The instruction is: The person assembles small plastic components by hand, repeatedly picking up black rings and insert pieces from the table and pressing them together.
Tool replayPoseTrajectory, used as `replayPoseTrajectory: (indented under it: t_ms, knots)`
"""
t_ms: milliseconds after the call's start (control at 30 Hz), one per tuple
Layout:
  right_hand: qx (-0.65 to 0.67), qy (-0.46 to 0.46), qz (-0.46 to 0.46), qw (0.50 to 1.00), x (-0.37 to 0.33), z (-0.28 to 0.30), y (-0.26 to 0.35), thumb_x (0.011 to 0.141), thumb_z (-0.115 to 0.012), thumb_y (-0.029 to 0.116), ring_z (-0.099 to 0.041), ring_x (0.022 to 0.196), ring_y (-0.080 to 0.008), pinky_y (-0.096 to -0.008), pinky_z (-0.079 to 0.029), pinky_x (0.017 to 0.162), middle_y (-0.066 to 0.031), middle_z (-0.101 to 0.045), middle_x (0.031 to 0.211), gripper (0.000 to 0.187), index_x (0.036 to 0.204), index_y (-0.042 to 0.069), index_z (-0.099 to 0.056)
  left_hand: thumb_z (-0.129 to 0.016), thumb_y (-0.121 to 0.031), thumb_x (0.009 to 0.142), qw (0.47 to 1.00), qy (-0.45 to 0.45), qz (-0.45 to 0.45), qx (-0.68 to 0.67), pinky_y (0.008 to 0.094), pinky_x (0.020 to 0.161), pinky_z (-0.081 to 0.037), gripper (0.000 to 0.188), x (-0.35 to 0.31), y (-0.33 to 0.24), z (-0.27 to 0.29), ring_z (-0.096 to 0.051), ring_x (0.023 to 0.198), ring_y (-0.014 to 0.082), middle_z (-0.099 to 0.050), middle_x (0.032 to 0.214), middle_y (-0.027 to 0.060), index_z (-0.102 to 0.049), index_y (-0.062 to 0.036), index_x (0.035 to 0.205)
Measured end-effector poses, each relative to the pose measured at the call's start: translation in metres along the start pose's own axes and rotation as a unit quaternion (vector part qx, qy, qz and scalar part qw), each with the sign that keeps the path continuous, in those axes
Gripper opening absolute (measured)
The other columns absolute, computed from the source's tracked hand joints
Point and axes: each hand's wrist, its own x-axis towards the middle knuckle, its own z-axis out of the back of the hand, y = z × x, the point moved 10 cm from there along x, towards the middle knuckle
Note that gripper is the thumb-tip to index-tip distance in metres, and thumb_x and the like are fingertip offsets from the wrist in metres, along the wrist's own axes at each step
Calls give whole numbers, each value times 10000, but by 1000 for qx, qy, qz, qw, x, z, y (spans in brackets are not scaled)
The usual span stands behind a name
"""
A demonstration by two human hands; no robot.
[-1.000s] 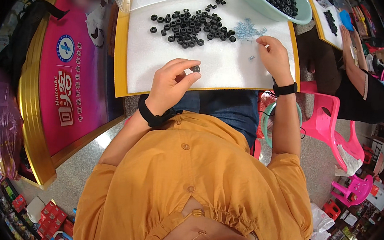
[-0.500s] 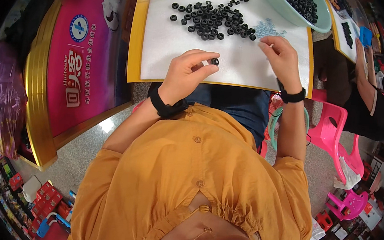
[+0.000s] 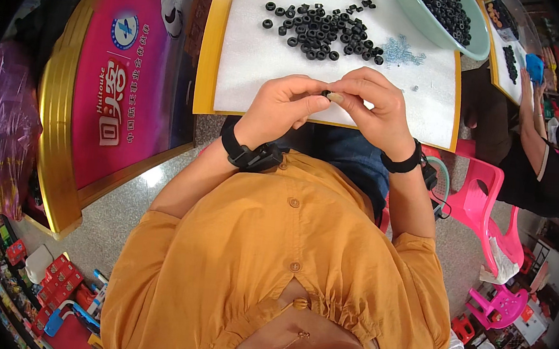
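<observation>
My left hand [image 3: 278,108] pinches a small black ring-shaped part [image 3: 326,93] between thumb and fingertips, over the near edge of a white-topped table [image 3: 249,70]. Against that part press the closed thumb and fingers of my right hand [image 3: 374,109]; whatever else they hold is too small and covered to make out. Beyond both hands lies a loose heap of black ring-shaped parts [image 3: 323,34]. To its right is a small scatter of clear bluish pieces [image 3: 402,52], and a single clear piece [image 3: 415,88] lies apart nearer to me.
A pale green basin [image 3: 481,46] full of black parts stands at the far right corner. On the right, another person [image 3: 531,141] works at a second table. A pink chair [image 3: 483,194] stands between us. A gold-edged counter [image 3: 61,133] runs along the left.
My right hand has come from beside the bluish pieces to the left and nearer, and now meets my left hand at the black ring-shaped part. The view has shifted slightly.
</observation>
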Motion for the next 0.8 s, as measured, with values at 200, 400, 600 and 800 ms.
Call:
replayPoseTrajectory:
  t_ms: [200,400,600,800]
  knots:
    - [-60,42,59,996,5,-6,17,816,-715,-6,-609,722,-187,-270,-477,586,-67,-636,872,226,1027,71,-743,-666,-159,952,993,22,32,-107,197,490,-389,249,0,6,-2,-470,553,39,-573,715,-26,-682,11,1133]
    - [-44,51,47,997,19,-6,5,840,-699,36,-618,729,-207,-285,-490,591,-77,-635,840,203,1033,76,-746,-660,-161,955,993,5,12,-115,204,491,-398,246,3,-1,5,-486,550,44,-592,723,-14,-682,6,1134]
    - [-218,36,-31,975,61,-6,-64,871,-648,117,-643,783,-315,-379,-514,709,-125,-677,884,149,967,39,-731,-649,-141,958,999,-32,5,-9,208,507,-418,262,8,-1,18,-500,574,50,-589,802,-5,-666,13,1169]
    - [-310,113,-46,943,77,-26,-80,885,-603,158,-644,874,-324,-403,-518,786,-125,-669,894,186,963,48,-730,-671,-131,939,998,-54,-3,10,194,506,-408,239,7,-3,21,-480,574,38,-584,789,-20,-690,-14,1147]
